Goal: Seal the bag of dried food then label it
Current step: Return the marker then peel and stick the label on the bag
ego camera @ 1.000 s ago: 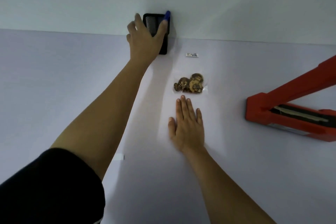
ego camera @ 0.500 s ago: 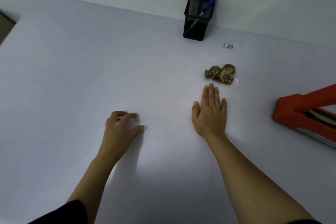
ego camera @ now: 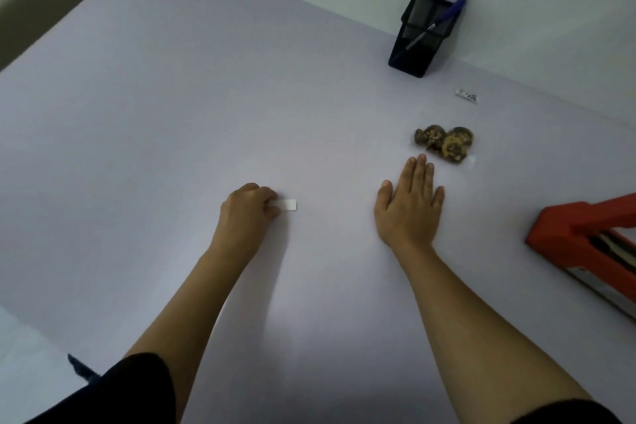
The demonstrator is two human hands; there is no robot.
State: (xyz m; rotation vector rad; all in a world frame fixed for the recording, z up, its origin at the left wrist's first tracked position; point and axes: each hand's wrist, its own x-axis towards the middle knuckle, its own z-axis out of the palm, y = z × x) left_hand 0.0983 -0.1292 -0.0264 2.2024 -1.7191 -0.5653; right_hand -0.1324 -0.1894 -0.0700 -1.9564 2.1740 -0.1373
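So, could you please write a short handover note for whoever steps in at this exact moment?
Left hand: curled on the table, pinching one end of a small white label.
Right hand: flat on the table, palm down, holding nothing, just short of the bag of dried food.
Pen: in the black mesh holder by the wall. A small printed tag lies between the holder and the bag. Red sealer: at the right edge, arm raised.
Done: whether the bag is sealed cannot be told.
Left: stick the label on the bag.
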